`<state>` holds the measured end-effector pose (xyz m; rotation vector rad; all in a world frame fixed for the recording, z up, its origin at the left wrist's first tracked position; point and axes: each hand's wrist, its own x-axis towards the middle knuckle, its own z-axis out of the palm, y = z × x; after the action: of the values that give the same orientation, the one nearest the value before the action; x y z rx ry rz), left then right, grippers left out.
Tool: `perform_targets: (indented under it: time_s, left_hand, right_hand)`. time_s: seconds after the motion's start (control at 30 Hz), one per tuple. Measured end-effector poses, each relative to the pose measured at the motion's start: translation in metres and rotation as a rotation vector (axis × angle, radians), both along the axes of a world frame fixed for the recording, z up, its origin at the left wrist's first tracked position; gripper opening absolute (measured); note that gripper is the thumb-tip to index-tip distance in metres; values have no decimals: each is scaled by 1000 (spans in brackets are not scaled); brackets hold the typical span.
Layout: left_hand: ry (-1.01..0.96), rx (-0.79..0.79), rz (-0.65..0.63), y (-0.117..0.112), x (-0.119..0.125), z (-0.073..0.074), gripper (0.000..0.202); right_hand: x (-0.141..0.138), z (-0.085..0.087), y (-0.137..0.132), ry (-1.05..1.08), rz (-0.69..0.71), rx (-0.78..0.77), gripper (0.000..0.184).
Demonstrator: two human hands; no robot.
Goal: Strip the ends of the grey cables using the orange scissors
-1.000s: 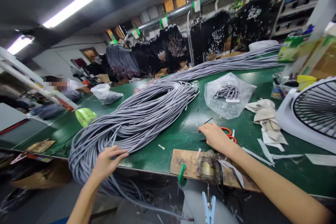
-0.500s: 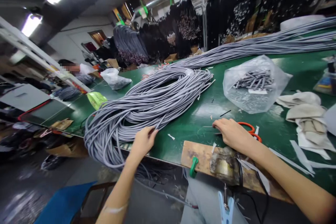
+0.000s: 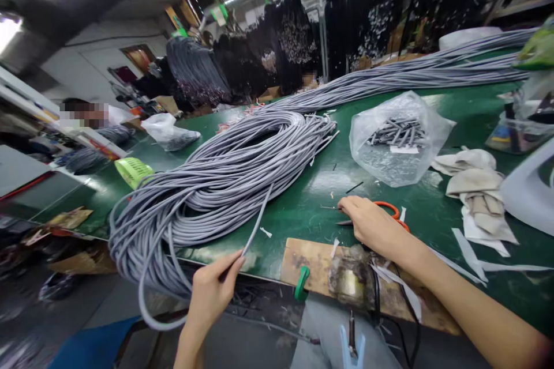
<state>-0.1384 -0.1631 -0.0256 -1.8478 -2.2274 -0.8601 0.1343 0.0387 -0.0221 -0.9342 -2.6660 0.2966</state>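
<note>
- cable (image 3: 258, 222) has swung out from the coil (image 3: 242, 167) with the left hand (image 3: 212, 294), over the surface (image 3: 309, 202)'s near edge. how's it held?
- pinched between thumb and fingers, stretching back toward the coil.
- and the right hand (image 3: 370, 223)?
- well apart, beside the scissors (image 3: 392, 206); can't tell if it grips anything.
- i'd keep that pinch firm and ease the hanging loop (image 3: 160, 326) along, avoiding snags.

The long green desk (image 3: 298, 213) has a smooth, glossy top, and the coiled grey cables (image 3: 242, 173) look sheathed in smooth, satiny plastic. The clear, crumpled plastic bag (image 3: 396, 166) is thin, shiny film, while the flat brown board (image 3: 299, 256) is matt, stained wood.
</note>
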Motion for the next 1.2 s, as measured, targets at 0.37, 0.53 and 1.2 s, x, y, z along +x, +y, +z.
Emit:
perform_targets:
  time_s: [0.37,0.53,1.2]
  left_hand:
    - [-319,-424,173,-79,-26,-6,29]
    - [-327,-32,114,24,44,-3,36]
    - [-618,752,709,37,14,42,37]
  right_hand:
    - [-6,-4,-11,-7,64,14,37]
    - [-8,-10,-9,41,77,-48,33]
    - [-6,3,-4,369,-89,-1,22]
